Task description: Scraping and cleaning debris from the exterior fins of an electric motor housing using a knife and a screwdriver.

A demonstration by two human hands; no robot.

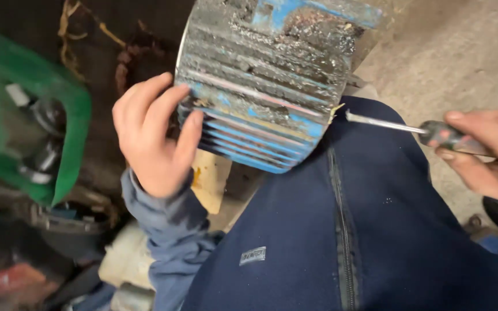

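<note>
A worn blue ribbed metal motor casing (260, 86), dirty and flaking, rests against my thigh in dark blue trousers (329, 242). My left hand (154, 138) grips the casing's left rim, fingers curled over the edge. My right hand (488, 152) holds a screwdriver (410, 129) by its dark handle. The metal shaft points left, and its tip sits at the casing's lower right edge.
A green plastic container (30, 126) with dark metal parts inside lies at the left. Rusty wire and scrap (122, 52) lie behind the casing. A concrete floor (456, 57) spreads at the upper right. More dark machine parts (59, 224) sit at the lower left.
</note>
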